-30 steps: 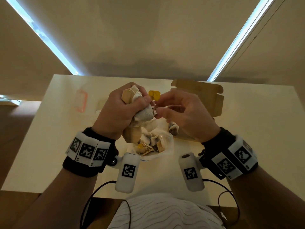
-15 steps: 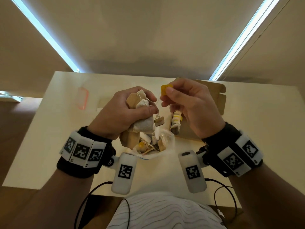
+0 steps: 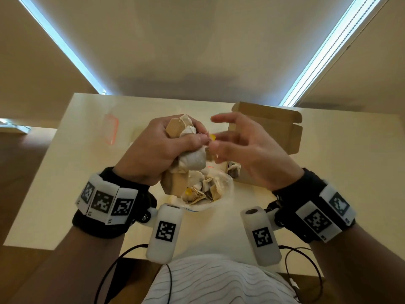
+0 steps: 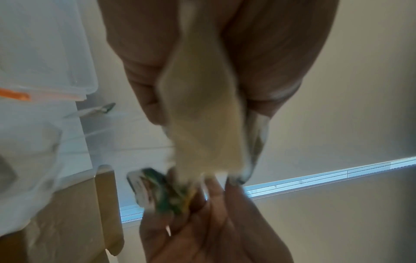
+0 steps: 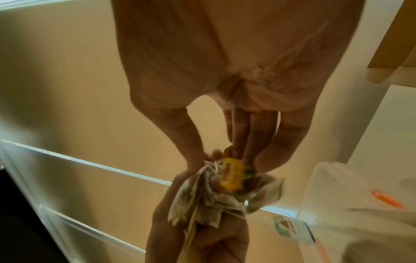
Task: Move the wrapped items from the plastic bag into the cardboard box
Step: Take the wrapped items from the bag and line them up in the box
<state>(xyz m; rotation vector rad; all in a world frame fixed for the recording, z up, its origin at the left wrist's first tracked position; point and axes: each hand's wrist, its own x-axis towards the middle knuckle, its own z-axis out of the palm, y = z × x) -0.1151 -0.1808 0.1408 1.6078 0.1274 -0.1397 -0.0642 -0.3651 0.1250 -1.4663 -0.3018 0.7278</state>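
Observation:
My left hand (image 3: 198,133) grips a bunch of wrapped tea bags (image 3: 192,159) above the clear plastic bag (image 3: 226,183), which lies on the table with several more tea bags (image 3: 206,189) inside. A yellow tag (image 3: 212,137) sticks out by my left thumb. My right hand (image 3: 215,139) is beside it with fingers spread and nearly straight; the fingertips (image 5: 268,160) reach the yellow tag (image 5: 231,176) without clearly pinching it. The open cardboard box (image 3: 269,126) stands behind my right hand, with one tea bag (image 3: 234,171) lying in it.
A flat clear bag with an orange strip (image 3: 110,130) lies at the far left of the pale table (image 3: 339,172). Wrist-camera cables hang at the table's near edge, close to my body.
My right hand had lifted a yellow tag in a pinch; now it is lower, fingers spread, at the tag by my left thumb. My left hand still grips the bunch.

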